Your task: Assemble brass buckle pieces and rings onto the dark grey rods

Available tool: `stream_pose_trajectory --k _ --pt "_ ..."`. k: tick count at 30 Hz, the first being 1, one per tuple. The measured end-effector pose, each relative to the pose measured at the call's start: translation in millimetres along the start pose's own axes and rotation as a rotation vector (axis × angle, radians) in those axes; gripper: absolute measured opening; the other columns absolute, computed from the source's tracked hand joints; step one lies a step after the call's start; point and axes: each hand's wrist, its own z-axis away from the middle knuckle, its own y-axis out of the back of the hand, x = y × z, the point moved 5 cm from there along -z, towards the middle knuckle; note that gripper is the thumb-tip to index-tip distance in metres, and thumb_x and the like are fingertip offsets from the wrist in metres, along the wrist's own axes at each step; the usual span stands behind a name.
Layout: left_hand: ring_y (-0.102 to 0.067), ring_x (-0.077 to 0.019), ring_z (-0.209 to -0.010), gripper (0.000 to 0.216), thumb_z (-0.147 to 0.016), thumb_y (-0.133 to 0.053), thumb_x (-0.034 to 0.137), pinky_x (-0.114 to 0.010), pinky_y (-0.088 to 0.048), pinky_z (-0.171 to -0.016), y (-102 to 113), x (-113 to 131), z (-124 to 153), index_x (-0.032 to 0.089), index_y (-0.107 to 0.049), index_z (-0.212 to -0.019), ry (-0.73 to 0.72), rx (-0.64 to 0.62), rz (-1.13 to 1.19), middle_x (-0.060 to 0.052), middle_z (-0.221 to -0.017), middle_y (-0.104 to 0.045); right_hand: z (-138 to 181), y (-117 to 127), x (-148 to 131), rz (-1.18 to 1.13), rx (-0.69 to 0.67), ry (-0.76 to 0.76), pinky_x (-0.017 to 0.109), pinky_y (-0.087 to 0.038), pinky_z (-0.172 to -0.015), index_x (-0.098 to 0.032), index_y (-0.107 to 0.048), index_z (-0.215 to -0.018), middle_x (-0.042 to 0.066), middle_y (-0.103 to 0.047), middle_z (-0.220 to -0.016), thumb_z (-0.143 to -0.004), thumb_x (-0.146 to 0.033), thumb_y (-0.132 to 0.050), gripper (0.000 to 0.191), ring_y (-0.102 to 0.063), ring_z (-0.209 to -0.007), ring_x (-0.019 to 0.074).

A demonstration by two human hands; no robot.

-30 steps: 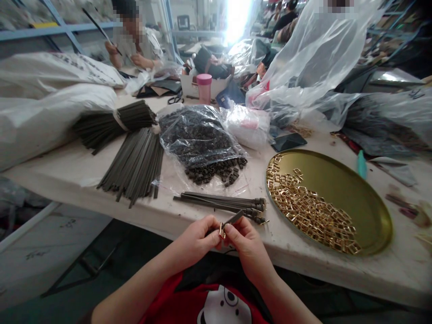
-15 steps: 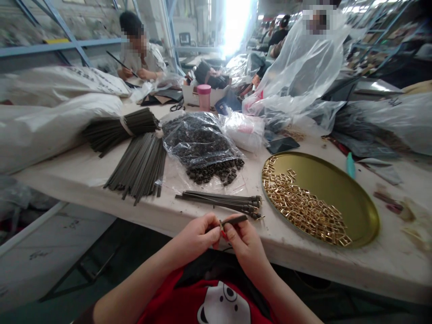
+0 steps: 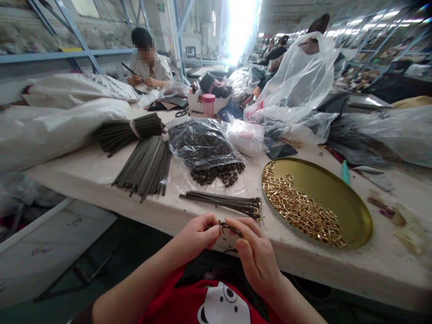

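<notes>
Just in front of the table edge, my left hand [image 3: 202, 233] pinches a thin dark strap by its end, at a small gold buckle [image 3: 221, 227]. The dark strap [image 3: 232, 228] curves from the buckle toward my right hand [image 3: 255, 247], whose fingers are closed over its other part; most of the strap's length is hidden. Behind my hands lies a small row of dark straps [image 3: 216, 201] with gold buckles at their right ends. A round gold tray [image 3: 347, 198] to the right holds a heap of gold rectangular buckles [image 3: 303, 207].
A clear bag of small black loops [image 3: 205, 144] lies spilling mid-table. To its left are a fanned pile of dark straps [image 3: 145, 166] and a tied bundle [image 3: 130, 130]. A pink-lidded jar [image 3: 208, 105] and a phone [image 3: 281, 151] are farther back. A person [image 3: 148, 67] sits across.
My right hand has turned and its fingers have stretched over the strap, which now bends downward instead of sticking out to the right. My left hand keeps its pinch. The view has shifted slightly.
</notes>
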Motion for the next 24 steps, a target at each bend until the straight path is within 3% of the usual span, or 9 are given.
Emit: stream_pose_trajectory --k 3,12,15,21,24 --pt "-0.035 -0.008 -0.049 0.015 -0.076 -0.044 0.028 -0.019 -0.03 -0.048 4 -2 0 0.017 -0.042 -0.066 0.007 0.034 -0.023 0.007 -0.052 -0.038 -4 0 5 -0.158 -0.074 -0.127 0.032 -0.044 -0.075 -0.025 -0.055 -0.115 0.007 -0.058 -0.093 -0.09 -0.022 -0.032 0.035 -0.054 -0.087 0.0192" --pt "-0.037 -0.0097 -0.057 0.016 -0.074 -0.044 0.028 -0.021 -0.03 -0.052 9 -9 -14 0.017 -0.042 -0.062 -0.004 0.097 -0.2 0.006 -0.057 -0.037 -16 -11 40 -0.474 -0.167 -0.359 0.024 -0.044 -0.065 -0.025 -0.067 -0.084 0.002 -0.052 -0.08 -0.077 -0.026 -0.059 0.011 -0.052 -0.075 0.0143" --pt "-0.037 -0.0097 -0.057 0.015 -0.074 -0.043 0.026 -0.02 -0.029 -0.051 6 -11 -19 0.017 -0.042 -0.062 0.015 0.064 -0.2 0.006 -0.057 -0.037 -18 -12 46 -0.493 -0.197 -0.368 0.025 -0.043 -0.068 -0.025 -0.066 -0.084 0.001 -0.05 -0.082 -0.075 -0.025 -0.061 0.01 -0.052 -0.077 0.0142" --pt "-0.038 -0.0099 -0.057 0.014 -0.074 -0.042 0.025 -0.02 -0.029 -0.051 2 -14 -25 0.017 -0.043 -0.063 0.049 0.046 -0.197 0.006 -0.058 -0.039 -20 -11 51 -0.277 -0.242 -0.255 0.028 -0.043 -0.071 -0.025 -0.066 -0.073 0.001 -0.049 -0.078 -0.07 -0.023 -0.067 0.004 -0.05 -0.076 0.0157" --pt "-0.036 -0.0094 -0.056 0.015 -0.073 -0.043 0.027 -0.019 -0.028 -0.049 2 -11 -26 0.017 -0.043 -0.062 0.083 0.019 -0.158 0.006 -0.057 -0.037 -19 -6 54 -0.356 -0.279 -0.281 0.028 -0.045 -0.071 -0.026 -0.067 -0.082 0.002 -0.051 -0.083 -0.074 -0.023 -0.062 0.01 -0.051 -0.078 0.0159"
